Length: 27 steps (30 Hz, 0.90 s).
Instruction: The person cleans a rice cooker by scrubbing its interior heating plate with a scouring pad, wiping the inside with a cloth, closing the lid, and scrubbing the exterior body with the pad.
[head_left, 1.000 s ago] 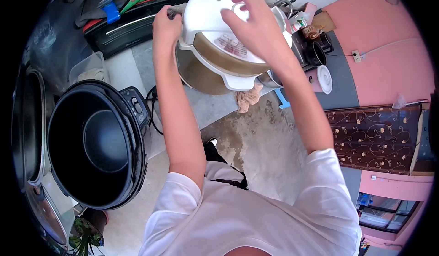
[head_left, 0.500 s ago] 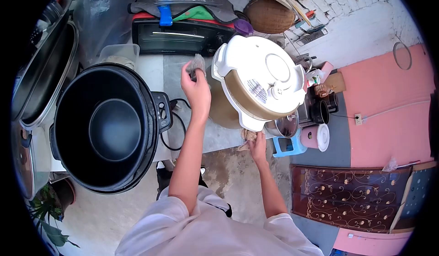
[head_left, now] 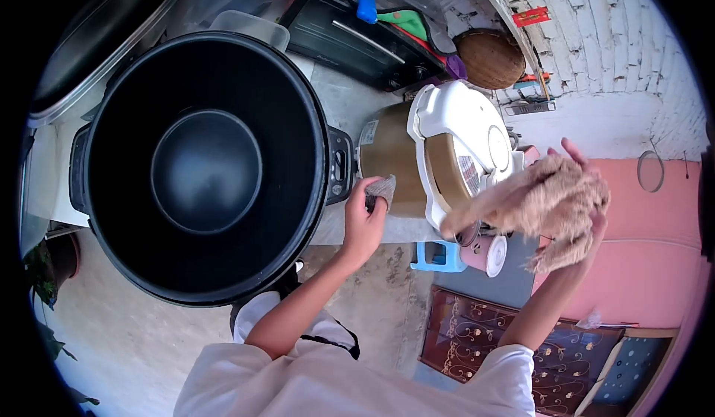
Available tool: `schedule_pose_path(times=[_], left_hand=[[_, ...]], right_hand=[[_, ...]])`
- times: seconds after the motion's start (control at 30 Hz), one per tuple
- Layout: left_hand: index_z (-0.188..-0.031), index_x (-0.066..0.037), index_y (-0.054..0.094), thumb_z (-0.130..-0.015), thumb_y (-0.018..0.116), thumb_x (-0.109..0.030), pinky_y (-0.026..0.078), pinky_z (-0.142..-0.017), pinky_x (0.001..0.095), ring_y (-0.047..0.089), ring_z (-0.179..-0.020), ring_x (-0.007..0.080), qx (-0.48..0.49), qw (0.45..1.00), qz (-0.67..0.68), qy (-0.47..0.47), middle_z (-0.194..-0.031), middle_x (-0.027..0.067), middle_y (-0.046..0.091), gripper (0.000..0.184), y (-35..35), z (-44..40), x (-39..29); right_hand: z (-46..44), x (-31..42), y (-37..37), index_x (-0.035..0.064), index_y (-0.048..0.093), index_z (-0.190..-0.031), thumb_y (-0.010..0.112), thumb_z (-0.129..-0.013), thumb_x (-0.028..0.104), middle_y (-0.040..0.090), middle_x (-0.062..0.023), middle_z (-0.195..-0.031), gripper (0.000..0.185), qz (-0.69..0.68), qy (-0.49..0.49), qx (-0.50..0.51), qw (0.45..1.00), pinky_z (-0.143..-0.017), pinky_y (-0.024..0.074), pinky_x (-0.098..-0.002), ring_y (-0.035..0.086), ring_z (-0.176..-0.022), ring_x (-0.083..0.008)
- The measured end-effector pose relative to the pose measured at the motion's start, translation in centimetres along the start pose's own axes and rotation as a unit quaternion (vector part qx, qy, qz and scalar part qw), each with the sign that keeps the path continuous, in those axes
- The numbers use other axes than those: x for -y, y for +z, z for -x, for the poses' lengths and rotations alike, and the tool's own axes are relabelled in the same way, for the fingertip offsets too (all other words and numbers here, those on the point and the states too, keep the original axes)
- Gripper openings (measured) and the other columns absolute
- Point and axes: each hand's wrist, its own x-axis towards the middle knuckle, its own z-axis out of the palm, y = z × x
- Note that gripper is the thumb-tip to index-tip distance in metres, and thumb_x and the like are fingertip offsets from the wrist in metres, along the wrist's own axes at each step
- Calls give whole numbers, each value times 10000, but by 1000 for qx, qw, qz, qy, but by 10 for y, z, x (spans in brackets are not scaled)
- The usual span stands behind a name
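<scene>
Left hand (head_left: 363, 227) pinches one grey cloth (head_left: 383, 190) between thumb and fingers; right hand (head_left: 597, 225) carries one tan, fluffy cloth (head_left: 558, 204), its upper fingers stretched out, though the cloth hides the palm, so how tightly it grips cannot be told. Near the left hand, on its left, is one large black pot (head_left: 208, 171), open at the top, with two side handles. Just beyond that hand to the right, between both hands, one brown cooker (head_left: 402, 149) with one white lid (head_left: 450, 108) stands on a pale surface (head_left: 335, 89). Two labels show on it, a lid label (head_left: 468, 172) and a side label (head_left: 369, 132); their print is too small to read. Farther off, left of the right hand, are one blue stool (head_left: 438, 255) and one pink bucket (head_left: 474, 257). Well beyond the left hand sit one black oven (head_left: 328, 40) and one round basket (head_left: 488, 58).
</scene>
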Motion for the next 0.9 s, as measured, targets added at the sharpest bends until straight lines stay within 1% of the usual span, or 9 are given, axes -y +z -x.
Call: schedule_pose_path(times=[0.13,0.2,0.27,0.33,0.4,0.43,0.53,0.57,0.9], left_hand=[[-1060,14,519,-837,507,-1,432,-647,267,523,-704,130,36,999,-14,-10,-856,85,569,225,-5,6,-9],[-1064,10,525,-835,515,-8,421,-617,265,517,-686,119,43,999,-18,-5,-836,82,565,230,-8,8,-3],[-1066,10,527,-839,521,-23,417,-609,267,515,-678,116,37,999,-21,7,-812,80,564,230,-10,6,11],[-1069,10,528,-843,528,-37,413,-602,268,514,-670,113,33,999,-28,15,-788,77,562,231,-13,6,13],[-1051,15,528,-846,500,8,408,-618,227,482,-693,63,95,993,-61,-41,-797,24,555,207,-16,3,3],[-1038,17,531,-853,510,-15,411,-621,233,481,-693,67,110,990,-69,-57,-790,27,558,189,-17,2,1],[-1036,15,529,-857,509,-25,414,-616,241,484,-677,76,126,988,-70,-62,-780,29,557,185,-15,3,-2],[-1051,6,530,-853,534,-96,456,-657,309,596,-750,219,133,987,-85,-42,-851,141,600,223,-16,3,0],[-1054,-8,543,-813,562,-146,471,-733,375,607,-814,301,263,947,-168,-81,-927,168,617,278,-8,27,8]], right_hand=[[-99,-9,30,1,499,-1153,456,-655,2,564,-115,-1052,500,387,-43,82,918,-889,429,-275,544,-987,-170],[-137,-39,41,-4,583,-1063,504,-669,55,591,-158,-1039,407,490,-20,180,852,-898,429,-301,583,-951,-245],[-155,-87,48,1,581,-1110,524,-690,127,500,-219,-1253,441,583,-14,284,762,-981,386,-359,512,-1130,-323],[-159,-112,66,22,611,-1087,578,-732,251,572,-226,-1156,423,611,-38,250,750,-932,426,-393,560,-1066,-339],[-166,-104,91,53,674,-959,599,-742,365,646,-214,-921,387,700,83,263,659,-820,495,-413,625,-892,-351],[-165,-117,94,54,688,-843,612,-759,392,658,-176,-769,356,735,-18,237,635,-711,521,-426,648,-754,-336],[-168,-141,118,58,690,-786,579,-815,291,671,-139,-783,260,798,-22,218,561,-668,533,-394,664,-746,-301],[-168,-148,123,66,691,-774,577,-822,275,675,-129,-784,243,804,-31,215,554,-660,535,-386,669,-746,-289],[-84,-122,113,88,630,-875,639,-731,243,610,-88,-855,212,729,-188,299,587,-666,505,-366,615,-788,-257]])
